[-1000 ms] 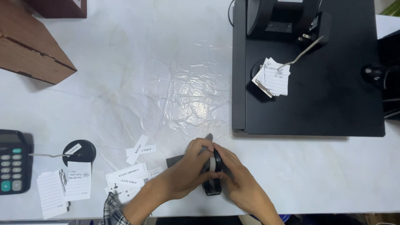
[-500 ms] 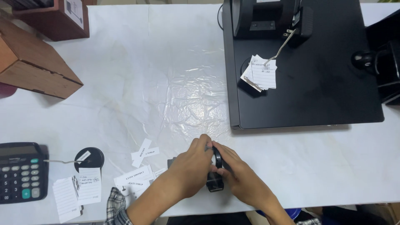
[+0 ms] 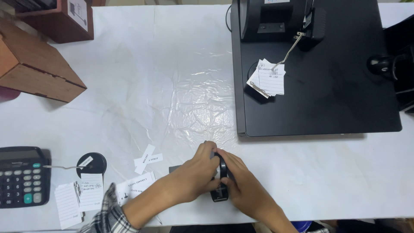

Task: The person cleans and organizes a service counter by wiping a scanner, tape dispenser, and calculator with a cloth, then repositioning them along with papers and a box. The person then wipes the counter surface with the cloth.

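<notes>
Both hands, left hand point(image 3: 196, 177) and right hand point(image 3: 241, 185), grip closed around a small black device point(image 3: 221, 190) (details hidden) on the white bench point(image 3: 142, 77).

hands point(image 3: 217, 181) clasping black device point(image 3: 221, 183) — white table point(image 3: 142, 86)

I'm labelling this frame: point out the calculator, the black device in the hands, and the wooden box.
calculator point(image 3: 21, 177), head view, on its keypad.
black device point(image 3: 221, 181), head view, on its body between the hands.
wooden box point(image 3: 32, 71), head view, on its sloped top.
</notes>
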